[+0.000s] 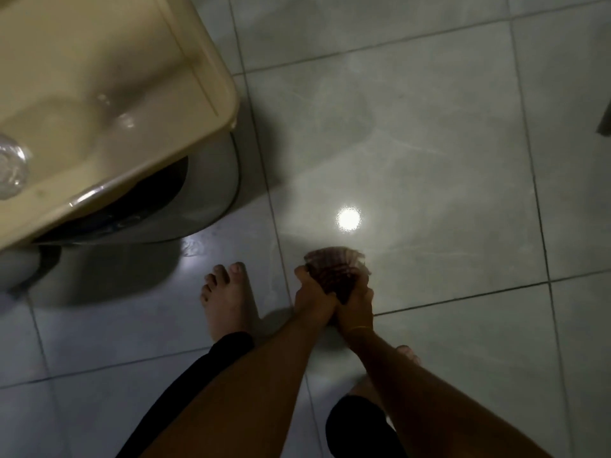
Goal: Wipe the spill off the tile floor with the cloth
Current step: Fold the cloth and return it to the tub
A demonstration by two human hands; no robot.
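Note:
A bunched reddish striped cloth (335, 269) sits low over the pale tile floor (429, 143), held between both hands. My left hand (312, 297) grips its left side and my right hand (357, 304), with a thin yellow band at the wrist, grips its right side; the two hands press together below the cloth. Faint wet streaks (380, 140) gleam on the tile beyond the cloth, around a bright round light reflection (348, 219). I cannot tell whether the cloth touches the floor.
A beige sink basin (109, 94) with a metal drain (10, 166) juts in from the left, on a grey pedestal (205, 196). My bare left foot (224, 299) stands beside the hands; the right foot (408, 353) is partly hidden. A dark object (605, 122) shows at the right edge.

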